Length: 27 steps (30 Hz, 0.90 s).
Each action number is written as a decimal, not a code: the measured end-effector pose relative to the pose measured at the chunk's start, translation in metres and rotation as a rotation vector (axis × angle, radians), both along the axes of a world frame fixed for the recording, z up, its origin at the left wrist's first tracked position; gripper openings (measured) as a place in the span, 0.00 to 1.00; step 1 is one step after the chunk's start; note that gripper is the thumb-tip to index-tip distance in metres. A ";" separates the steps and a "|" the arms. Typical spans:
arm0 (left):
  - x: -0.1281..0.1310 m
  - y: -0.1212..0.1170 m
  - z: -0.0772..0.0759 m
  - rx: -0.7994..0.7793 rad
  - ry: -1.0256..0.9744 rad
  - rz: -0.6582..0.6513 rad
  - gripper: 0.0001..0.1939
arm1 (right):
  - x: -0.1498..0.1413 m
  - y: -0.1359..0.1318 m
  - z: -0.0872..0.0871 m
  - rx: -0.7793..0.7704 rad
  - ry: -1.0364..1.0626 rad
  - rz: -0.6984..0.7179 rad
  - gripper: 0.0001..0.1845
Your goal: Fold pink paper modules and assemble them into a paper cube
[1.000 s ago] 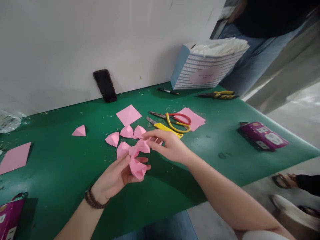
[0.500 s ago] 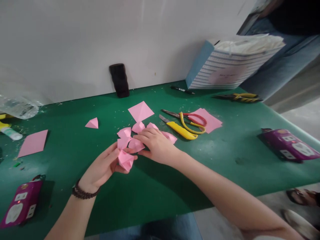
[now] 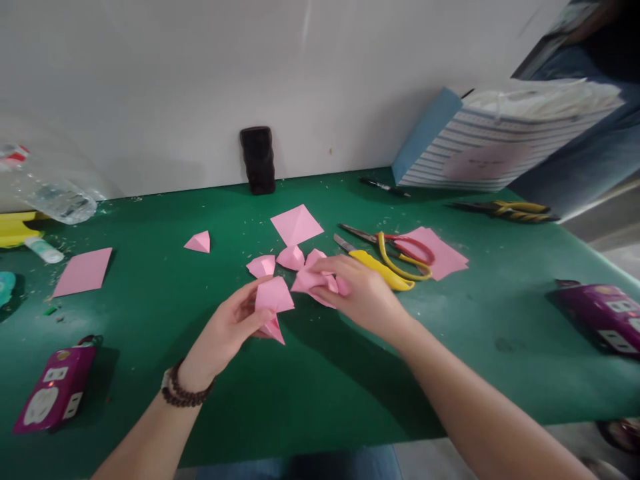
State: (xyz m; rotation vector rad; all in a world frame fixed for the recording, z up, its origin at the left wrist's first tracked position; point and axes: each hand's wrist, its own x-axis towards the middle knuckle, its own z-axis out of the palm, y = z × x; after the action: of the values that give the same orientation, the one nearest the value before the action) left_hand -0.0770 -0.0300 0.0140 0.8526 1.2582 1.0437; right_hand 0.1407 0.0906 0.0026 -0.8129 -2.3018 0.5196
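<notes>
My left hand (image 3: 227, 333), a dark beaded bracelet at its wrist, grips folded pink paper (image 3: 274, 295) between thumb and fingers just above the green table. To its right, my right hand (image 3: 367, 297) is closed on another folded pink paper piece (image 3: 306, 280), whose lower part its fingers partly hide. Small folded pink pieces (image 3: 261, 266) lie just beyond both hands. Behind them is a creased pink paper square (image 3: 297, 225). A yellow utility knife (image 3: 385, 270) and scissors (image 3: 407, 257) with red and yellow handles lie beside my right hand, against a pink paper stack (image 3: 445, 255).
A phone (image 3: 259, 161) leans on the wall. Further right are a pen (image 3: 385, 187), a striped paper bag (image 3: 465, 143), pliers (image 3: 510, 210) and a purple socket box (image 3: 607, 310). Leftward are a bottle (image 3: 60, 197), a glue stick (image 3: 44, 250), a pink sheet (image 3: 83, 272) and another socket box (image 3: 57, 387).
My right hand has taken hold of a folded pink piece and lifted it slightly. My left hand has turned the paper it holds. The whole view has shifted, so the table things appear further right.
</notes>
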 end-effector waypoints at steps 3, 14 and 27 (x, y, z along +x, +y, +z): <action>0.004 0.001 -0.005 0.052 0.088 0.094 0.30 | 0.013 -0.005 0.018 -0.122 0.111 -0.133 0.09; 0.026 0.001 -0.018 0.210 0.258 0.307 0.30 | -0.003 -0.039 0.027 0.074 0.103 -0.066 0.09; 0.030 0.001 -0.015 0.324 0.390 0.368 0.28 | 0.000 -0.041 0.032 0.088 0.039 -0.068 0.09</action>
State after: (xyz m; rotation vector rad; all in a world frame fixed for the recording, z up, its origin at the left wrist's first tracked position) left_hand -0.0465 -0.0292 -0.0009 1.1376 1.6421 1.4495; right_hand 0.1408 0.0499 0.0350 -0.8275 -2.2366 0.3976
